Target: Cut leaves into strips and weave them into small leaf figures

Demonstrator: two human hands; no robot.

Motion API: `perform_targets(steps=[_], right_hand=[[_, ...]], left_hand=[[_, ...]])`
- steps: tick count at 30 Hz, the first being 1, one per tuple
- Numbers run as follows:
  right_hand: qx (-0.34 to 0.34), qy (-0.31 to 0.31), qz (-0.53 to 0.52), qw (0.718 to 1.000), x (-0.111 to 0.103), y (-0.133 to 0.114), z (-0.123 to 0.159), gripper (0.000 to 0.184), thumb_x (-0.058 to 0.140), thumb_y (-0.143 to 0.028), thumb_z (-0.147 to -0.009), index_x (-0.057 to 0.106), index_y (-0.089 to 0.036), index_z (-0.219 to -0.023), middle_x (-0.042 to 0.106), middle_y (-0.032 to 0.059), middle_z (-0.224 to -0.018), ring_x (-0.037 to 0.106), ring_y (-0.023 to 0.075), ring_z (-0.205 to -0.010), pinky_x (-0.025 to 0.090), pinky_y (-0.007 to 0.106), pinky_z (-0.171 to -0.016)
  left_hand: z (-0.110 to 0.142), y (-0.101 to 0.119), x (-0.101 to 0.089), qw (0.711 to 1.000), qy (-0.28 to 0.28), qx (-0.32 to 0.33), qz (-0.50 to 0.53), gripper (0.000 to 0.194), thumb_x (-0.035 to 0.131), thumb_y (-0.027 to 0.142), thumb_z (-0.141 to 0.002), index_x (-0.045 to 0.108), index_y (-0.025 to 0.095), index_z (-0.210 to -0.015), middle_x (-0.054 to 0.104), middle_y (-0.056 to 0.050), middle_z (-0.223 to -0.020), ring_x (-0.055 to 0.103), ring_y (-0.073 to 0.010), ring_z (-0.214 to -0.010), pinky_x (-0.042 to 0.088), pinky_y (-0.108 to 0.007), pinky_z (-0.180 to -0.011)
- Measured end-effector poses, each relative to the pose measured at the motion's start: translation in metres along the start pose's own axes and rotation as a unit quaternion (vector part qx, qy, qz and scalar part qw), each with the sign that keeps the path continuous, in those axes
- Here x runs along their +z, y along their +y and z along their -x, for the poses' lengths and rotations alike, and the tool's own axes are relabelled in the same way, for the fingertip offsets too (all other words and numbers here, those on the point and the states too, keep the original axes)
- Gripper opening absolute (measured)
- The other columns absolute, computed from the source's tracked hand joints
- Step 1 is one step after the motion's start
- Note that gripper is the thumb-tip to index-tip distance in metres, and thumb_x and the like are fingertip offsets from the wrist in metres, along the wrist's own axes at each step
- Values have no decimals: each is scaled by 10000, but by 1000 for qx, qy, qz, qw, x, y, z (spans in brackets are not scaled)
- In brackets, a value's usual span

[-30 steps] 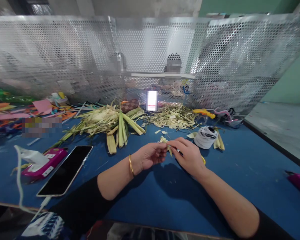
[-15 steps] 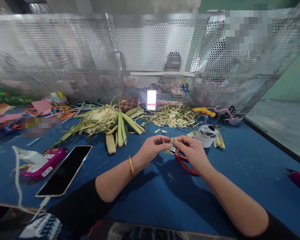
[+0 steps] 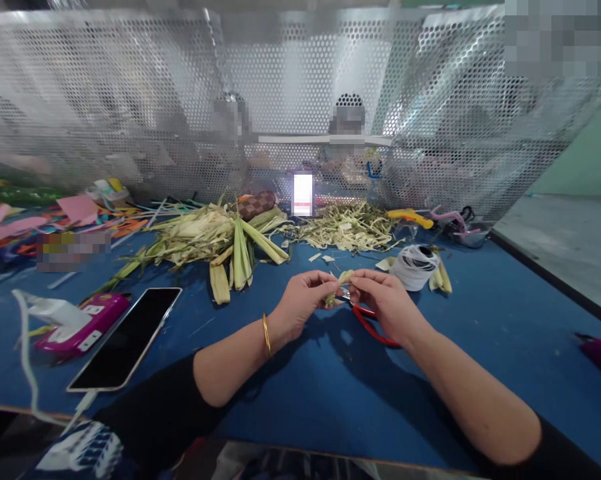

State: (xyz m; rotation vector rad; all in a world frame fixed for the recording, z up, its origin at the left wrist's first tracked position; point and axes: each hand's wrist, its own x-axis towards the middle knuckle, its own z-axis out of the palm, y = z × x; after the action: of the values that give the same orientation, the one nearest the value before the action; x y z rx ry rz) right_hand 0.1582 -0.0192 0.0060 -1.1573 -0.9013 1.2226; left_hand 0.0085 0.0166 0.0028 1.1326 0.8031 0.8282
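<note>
The blue table (image 3: 290,407) bears husks (image 3: 200,233), a phone (image 3: 125,340), a spool (image 3: 411,272) and, apparently, red-handled scissors (image 3: 367,329).

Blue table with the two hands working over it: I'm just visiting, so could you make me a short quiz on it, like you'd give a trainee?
1. Multiple choice: what colour is the visible scissors handle?
A) Green
B) Red
C) White

2. True or false: a white cable is plugged into the near end of the phone.

3. Short answer: what do the fingers of the left hand and the right hand pinch between them?

Key:
1. B
2. True
3. A small pale strip, apparently corn husk
</note>
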Motion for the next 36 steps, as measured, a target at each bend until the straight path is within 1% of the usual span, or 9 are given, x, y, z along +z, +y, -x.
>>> perform_targets(steps=[6,9,14,19,22,26,28,30,36], right_hand=[[-42,5,54,998,0,-1,1,267,772,-382,-585,664,-177,-718,574,-32,-573,489,112,-549,385,275,-594],[-72,13,98,992,0,-1,1,288,761,-422,-605,658,-177,-716,564,-32,-574,488,117,-561,387,278,-599],[-80,5,129,988,1,2,0,307,738,-465,-618,642,-176,-660,557,-23,-563,491,124,-558,377,273,-577],[-82,5,125,989,1,4,0,315,740,-471,-612,639,-175,-654,555,-24,-563,477,119,-543,371,268,-562],[-81,8,123,989,1,4,1,314,736,-468,-615,638,-171,-650,557,-22,-552,475,119,-544,374,268,-569],[-84,10,130,988,1,4,0,310,731,-465,-622,650,-168,-663,597,1,-596,494,127,-565,385,272,-573],[-83,10,128,988,1,4,0,305,732,-459,-620,657,-169,-674,614,10,-616,507,132,-575,395,276,-578],[-79,11,124,989,1,4,0,289,731,-441,-620,664,-169,-692,620,11,-628,513,132,-578,402,279,-586],[-84,25,103,991,0,1,1,275,725,-410,-622,695,-186,-778,603,-11,-633,510,129,-569,392,284,-582]], left_hand=[[1,2,1,999,31,21,-38,179,714,298,-658,636,146,-710,642,-22,-691,569,-111,-626,434,-214,-561],[2,2,2,997,29,38,-56,144,713,264,-656,654,142,-705,633,-13,-659,550,-100,-599,421,-207,-558],[1,-1,2,998,3,34,-46,203,732,331,-665,676,140,-706,643,-12,-655,565,-103,-574,462,-235,-609],[-3,-6,1,997,33,41,-49,194,706,323,-702,640,141,-682,630,5,-638,570,-101,-556,476,-227,-596],[-5,-8,0,998,43,17,-31,180,693,307,-722,619,144,-705,638,4,-644,576,-95,-544,467,-213,-572],[-2,-5,3,1000,1,-29,-1,222,727,337,-701,642,139,-753,672,-26,-690,593,-98,-563,481,-219,-590],[0,-3,3,1000,-3,-28,-3,246,766,344,-658,656,139,-740,673,-28,-690,591,-97,-573,477,-215,-590],[1,-1,3,1000,8,-22,-7,253,783,345,-634,654,140,-708,672,-28,-682,579,-92,-565,460,-206,-569],[2,0,2,999,20,-44,-4,218,759,323,-649,640,147,-697,665,-26,-675,572,-91,-545,414,-194,-512]])
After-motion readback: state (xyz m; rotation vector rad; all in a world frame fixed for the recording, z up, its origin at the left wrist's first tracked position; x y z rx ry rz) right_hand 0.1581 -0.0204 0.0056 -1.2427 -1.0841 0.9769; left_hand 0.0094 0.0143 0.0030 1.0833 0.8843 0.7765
